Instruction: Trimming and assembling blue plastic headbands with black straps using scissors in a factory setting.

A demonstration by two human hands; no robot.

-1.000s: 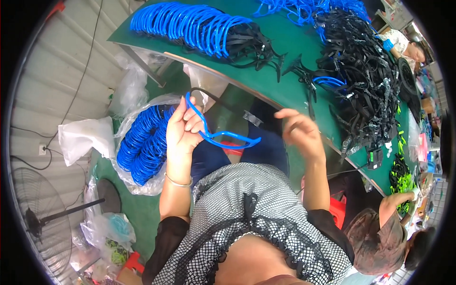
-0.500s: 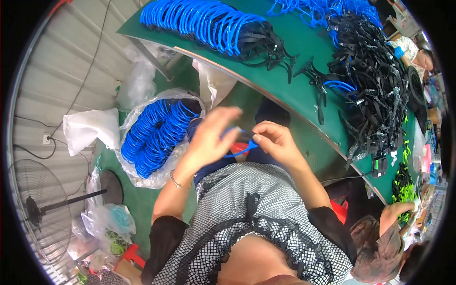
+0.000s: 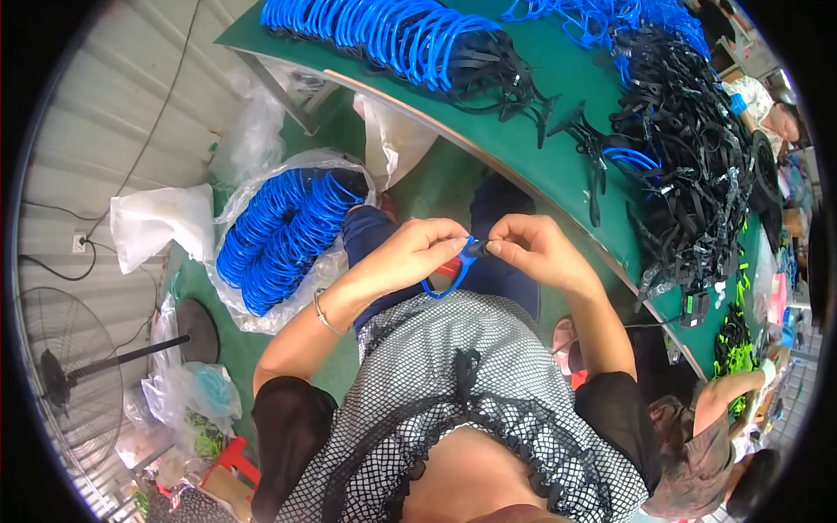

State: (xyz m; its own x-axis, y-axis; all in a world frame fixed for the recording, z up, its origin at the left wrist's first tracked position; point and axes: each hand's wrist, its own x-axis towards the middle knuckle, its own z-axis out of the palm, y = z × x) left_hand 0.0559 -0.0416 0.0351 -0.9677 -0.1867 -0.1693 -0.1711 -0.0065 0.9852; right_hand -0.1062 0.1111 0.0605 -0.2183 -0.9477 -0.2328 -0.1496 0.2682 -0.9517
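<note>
1. The left hand pinches one end of a thin blue loop between thumb and fingers; its grip is light, not a fist.
2. The right hand, just beside it, grasps by the fingertips a small dark piece, which meets the blue end. Whether the two are joined, I cannot tell.
3. The loop is above the thighs, in front of the body, probably because here both hands can meet easily.
4. On the floor, to the left, an open plastic bag contains many blue loops, perhaps for keeping them together within reach.
5. Farther, on the green table, blue loops with black straps lie in a row, maybe for tidiness; to the right is a tangled black heap.
6. Half a second earlier, the left hand was blurred, its fingers spread; now it is closed on the loop, near the right fingertips.
</note>
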